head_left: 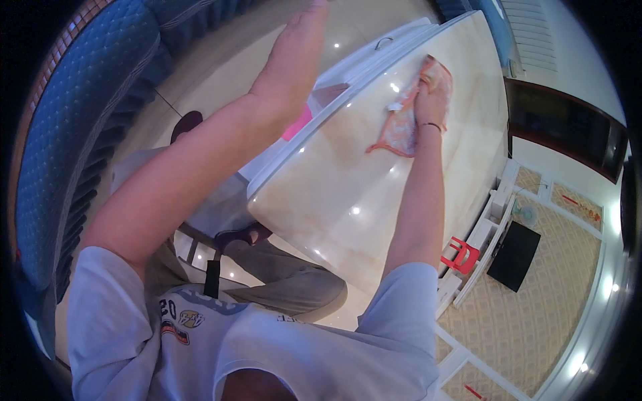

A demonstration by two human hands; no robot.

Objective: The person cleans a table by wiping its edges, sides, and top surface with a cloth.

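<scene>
Nearest, L arm [194, 167] runs to the top edge; L hand's out of frame, can't tell its state. Farther out, R hand [433, 107] grasps orange-edged cloth [400, 125] atop glossy table [314, 194]. Cloth's prob. v. light, soft, limp, not fragile, slides easily; best hold: bunched middle, w/ spread fingers. Beyond: red stool [464, 256].

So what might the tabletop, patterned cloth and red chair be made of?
Tabletop: polished stone or an imitation, judging by beige veining and shiny reflections.
Patterned cloth: soft fabric, apparently matte; it creases around the right hand.
Red chair: probably moulded plastic, given its even colour; finish unclear.
</scene>
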